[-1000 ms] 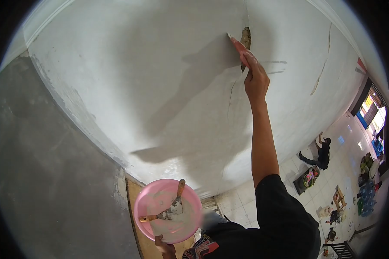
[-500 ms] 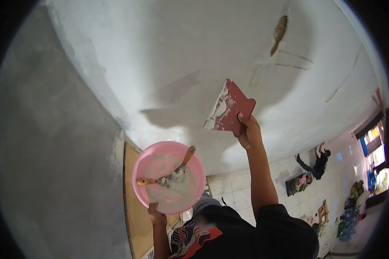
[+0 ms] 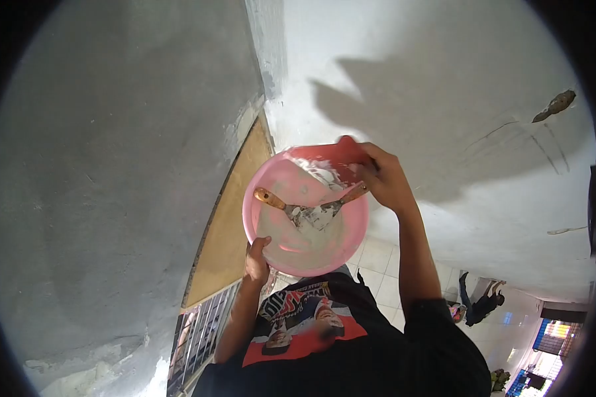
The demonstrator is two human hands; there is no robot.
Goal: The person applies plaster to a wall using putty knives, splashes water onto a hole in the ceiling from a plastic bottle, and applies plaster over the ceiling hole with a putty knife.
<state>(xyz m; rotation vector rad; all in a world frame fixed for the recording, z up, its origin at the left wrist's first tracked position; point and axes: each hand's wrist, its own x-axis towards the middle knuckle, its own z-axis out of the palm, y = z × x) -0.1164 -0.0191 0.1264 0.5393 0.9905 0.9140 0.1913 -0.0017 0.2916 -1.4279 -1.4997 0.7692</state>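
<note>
My left hand (image 3: 258,260) grips the near-left rim of a pink basin (image 3: 250,221), with the thumb over the edge. Pale wet filler (image 3: 311,241) coats the inside of the basin. Two wooden-handled putty knives (image 3: 269,198) lie in it, their smeared blades meeting near the middle. Closed on a red plastic spreader (image 3: 334,157) is my right hand (image 3: 383,175), at the basin's far right rim. White filler clings to the spreader's edge, which is tilted down into the basin. Part of the spreader is blurred and covered by my fingers.
A white wall (image 3: 444,40) with a hole (image 3: 556,106) and scratch lines rises ahead and right. On the left stands a grey wall (image 3: 112,165) with a tan board (image 3: 235,212) beside it. Another person (image 3: 487,306) in dark clothes is farther off at right, by the wall.
My right hand has brought the spreader from in front of the wall down and left into the basin. The basin appears farther right and higher as the view has turned left.
</note>
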